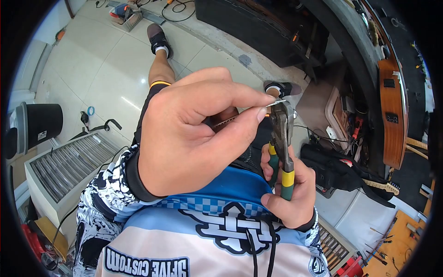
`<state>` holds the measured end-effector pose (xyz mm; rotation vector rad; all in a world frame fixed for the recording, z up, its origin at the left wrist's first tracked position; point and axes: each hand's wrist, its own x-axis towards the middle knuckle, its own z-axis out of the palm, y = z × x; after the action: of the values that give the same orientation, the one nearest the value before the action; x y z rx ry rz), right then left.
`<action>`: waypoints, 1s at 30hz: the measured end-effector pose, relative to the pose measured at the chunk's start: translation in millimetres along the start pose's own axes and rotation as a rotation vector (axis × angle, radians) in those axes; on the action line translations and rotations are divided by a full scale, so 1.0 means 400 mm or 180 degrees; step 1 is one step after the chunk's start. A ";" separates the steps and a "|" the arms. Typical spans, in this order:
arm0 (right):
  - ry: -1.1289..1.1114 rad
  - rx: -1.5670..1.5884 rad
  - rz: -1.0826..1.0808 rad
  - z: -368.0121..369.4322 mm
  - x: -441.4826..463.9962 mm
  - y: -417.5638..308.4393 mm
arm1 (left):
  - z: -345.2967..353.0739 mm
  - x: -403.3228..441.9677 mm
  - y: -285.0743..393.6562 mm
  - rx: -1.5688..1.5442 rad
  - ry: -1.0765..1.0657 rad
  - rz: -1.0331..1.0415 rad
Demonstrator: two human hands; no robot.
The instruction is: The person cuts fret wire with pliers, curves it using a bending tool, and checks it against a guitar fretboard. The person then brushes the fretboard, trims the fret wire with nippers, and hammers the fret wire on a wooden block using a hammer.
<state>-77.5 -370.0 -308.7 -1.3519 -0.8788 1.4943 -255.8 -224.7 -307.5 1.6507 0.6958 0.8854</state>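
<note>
My left hand (194, 134) is closed in a pinch, thumb and forefinger together on a thin metal strip (278, 102). The strip's right end reaches the jaws of the pliers (282, 122); whether the jaws grip it cannot be made out. Part of a thin ridged piece (224, 122) shows behind my left fingers. Lower right, my right hand (295, 189) is wrapped round the green and yellow handles of the pliers, which point up with their head close to my left fingertips.
A grey rack of metal bars (69, 161) stands at the left, below a black bin (44, 122). Tools fill a basket (131, 21) on the tiled floor. A guitar headstock (390, 187), a black bag (323, 161) and a wooden board (392, 115) are at the right.
</note>
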 end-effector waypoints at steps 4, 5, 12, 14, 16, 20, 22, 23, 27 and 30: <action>-0.0064 -0.0038 -0.0033 -0.003 -0.002 -0.002 | -0.002 -0.001 -0.002 0.0048 -0.0016 0.0078; -0.0065 -0.0037 -0.0033 -0.002 -0.003 -0.002 | -0.001 -0.002 0.000 0.0061 -0.0016 0.0070; 0.0172 -0.0274 -0.0050 0.001 -0.001 -0.006 | 0.000 -0.003 -0.003 0.0179 -0.0014 0.0147; -0.0097 -0.0291 -0.0065 -0.004 0.001 -0.009 | -0.001 -0.002 -0.005 0.0200 -0.0017 0.0171; -0.0069 -0.0327 -0.0042 -0.002 0.001 -0.008 | -0.001 -0.003 -0.006 0.0219 -0.0020 0.0193; -0.0040 -0.0306 -0.0062 -0.001 0.003 -0.007 | 0.001 -0.005 -0.006 0.0283 -0.0017 0.0159; -0.0030 -0.0390 -0.0038 0.001 0.007 -0.011 | 0.002 -0.006 -0.010 0.0287 -0.0023 0.0133; -0.0032 -0.0390 -0.0035 0.005 0.008 -0.008 | 0.001 -0.005 -0.014 0.0309 -0.0035 0.0169; 0.0364 -0.0520 -0.0105 0.011 0.011 0.009 | 0.003 -0.007 -0.013 0.0282 -0.0032 0.0070; 0.0346 -0.0539 -0.0113 0.008 0.009 0.011 | 0.003 -0.005 -0.016 0.0301 -0.0030 0.0070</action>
<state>-81.3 -367.9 -313.5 -1.5177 -0.9717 1.3304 -255.9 -225.5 -314.2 1.7484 0.7238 0.8714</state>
